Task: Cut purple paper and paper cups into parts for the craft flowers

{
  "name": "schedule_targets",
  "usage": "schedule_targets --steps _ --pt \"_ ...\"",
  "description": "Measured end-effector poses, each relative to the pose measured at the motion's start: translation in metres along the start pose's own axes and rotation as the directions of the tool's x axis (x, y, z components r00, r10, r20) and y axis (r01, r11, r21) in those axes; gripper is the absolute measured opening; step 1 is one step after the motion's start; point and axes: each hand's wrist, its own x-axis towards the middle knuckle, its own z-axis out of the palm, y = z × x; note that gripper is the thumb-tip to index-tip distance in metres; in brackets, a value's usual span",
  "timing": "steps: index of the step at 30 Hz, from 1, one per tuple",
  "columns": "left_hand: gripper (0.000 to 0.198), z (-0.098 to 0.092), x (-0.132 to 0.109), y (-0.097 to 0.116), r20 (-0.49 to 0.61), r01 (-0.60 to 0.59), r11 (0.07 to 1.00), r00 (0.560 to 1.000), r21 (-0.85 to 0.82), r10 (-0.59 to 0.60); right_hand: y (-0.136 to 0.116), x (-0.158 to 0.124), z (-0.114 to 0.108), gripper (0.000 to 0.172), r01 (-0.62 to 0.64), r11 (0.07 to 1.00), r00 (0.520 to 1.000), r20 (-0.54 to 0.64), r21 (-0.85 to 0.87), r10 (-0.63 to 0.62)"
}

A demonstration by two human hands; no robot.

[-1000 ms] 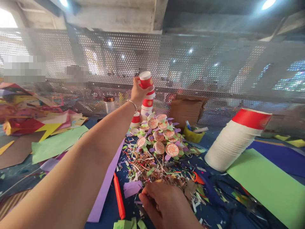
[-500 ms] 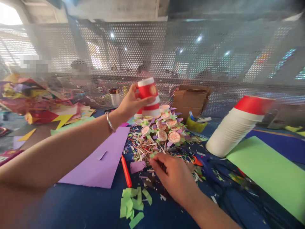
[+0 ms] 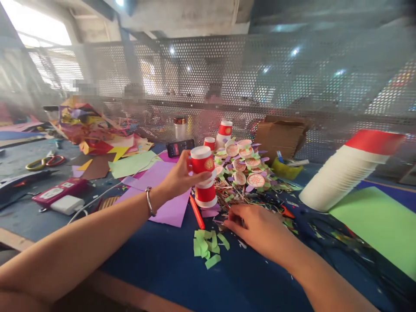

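My left hand (image 3: 178,177) is closed around a pair of red-and-white paper cups (image 3: 204,167), one above the other, with a gold emblem on the upper one. They are held upright over the purple paper (image 3: 173,210) and an orange-red pen-like stick (image 3: 197,212). Low over the table, my right hand (image 3: 253,223) has its fingers curled in beside the paper scraps (image 3: 227,197); whatever is between its fingertips is hidden. Cut green paper strips (image 3: 205,247) lie in front of it. Behind is a heap of small cups with printed round bases (image 3: 255,180).
A long stack of nested white cups (image 3: 341,177) leans at the right by green paper (image 3: 380,229). A cardboard box (image 3: 279,134), phone (image 3: 180,148) and lidded jar (image 3: 180,128) stand behind. Scissors (image 3: 45,161) and a power strip (image 3: 63,190) with cable lie left.
My left hand has brought the cups down and nearer, away from the cup heap, uncovering other red cups behind. The view has swung left. My right hand stays low beside the scraps.
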Motion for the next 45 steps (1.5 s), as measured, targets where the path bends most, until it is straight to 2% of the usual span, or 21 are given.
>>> schedule_targets --steps 2,4,8,12,14,16,19,24,30,33,36,38,41,43,45 --pt "0.047 -0.001 0.0 0.006 -0.087 -0.04 0.996 0.996 -0.086 0.032 -0.001 -0.001 -0.002 0.015 0.016 1.0 1.0 0.026 -0.012 -0.016" --pt "0.044 -0.002 -0.003 0.014 -0.15 -0.03 0.986 0.989 -0.165 0.005 0.0 -0.003 -0.004 0.014 0.036 0.999 0.998 0.044 -0.029 -0.034" --pt "0.029 -0.003 -0.015 0.028 -0.162 0.048 0.963 0.982 -0.266 -0.094 0.005 -0.007 -0.006 0.008 0.058 0.997 0.994 0.095 -0.047 -0.053" --pt "0.023 -0.007 -0.026 0.036 -0.197 0.048 0.943 0.973 -0.329 -0.119 0.008 -0.01 -0.007 0.009 0.052 0.998 0.991 0.124 -0.044 -0.046" --pt "0.022 -0.008 -0.03 0.04 -0.141 0.044 0.929 0.985 -0.366 -0.102 0.009 -0.01 -0.007 0.009 0.05 0.998 0.99 0.132 -0.049 -0.043" --pt "0.023 -0.007 -0.036 0.044 -0.035 0.073 0.913 0.995 -0.401 -0.095 0.01 -0.01 -0.006 0.009 0.054 0.997 0.99 0.136 -0.052 -0.047" --pt "0.026 -0.003 -0.045 0.049 0.085 0.142 0.899 0.989 -0.414 -0.118 0.011 -0.009 -0.004 0.01 0.07 0.996 0.988 0.141 -0.055 -0.062" --pt "0.023 0.008 -0.058 0.048 0.111 0.188 0.907 0.981 -0.378 -0.157 0.011 -0.009 -0.001 0.01 0.079 0.987 0.987 0.152 -0.141 -0.057" --pt "0.028 0.012 -0.06 0.048 0.17 0.247 0.831 0.968 -0.498 -0.186 0.013 -0.008 -0.006 0.017 0.01 0.991 0.995 0.101 -0.131 0.003" --pt "0.025 0.014 -0.06 0.044 0.182 0.277 0.781 0.961 -0.56 -0.21 0.014 -0.004 -0.014 0.019 -0.071 0.997 0.996 0.05 -0.035 0.073" --pt "0.026 0.019 -0.063 0.038 0.173 0.264 0.804 0.964 -0.533 -0.202 0.013 0.0 -0.021 0.022 -0.117 0.975 0.992 -0.025 0.188 0.124" --pt "0.033 0.024 -0.067 0.034 0.157 0.224 0.857 0.973 -0.464 -0.17 0.011 0.001 -0.024 0.021 -0.108 0.898 0.985 -0.074 0.427 0.154" --pt "0.045 0.031 -0.073 0.031 0.129 0.161 0.903 0.985 -0.398 -0.118 0.009 0.0 -0.023 0.014 -0.067 0.68 0.958 -0.143 0.73 0.248" --pt "0.05 0.034 -0.076 0.03 0.123 0.126 0.911 0.989 -0.394 -0.083 0.009 -0.002 -0.021 0.013 -0.006 0.591 0.931 -0.211 0.806 0.297" --pt "0.053 0.036 -0.077 0.026 0.123 0.091 0.923 0.991 -0.373 -0.048 0.009 -0.004 -0.018 0.014 0.08 0.565 0.9 -0.302 0.821 0.313"
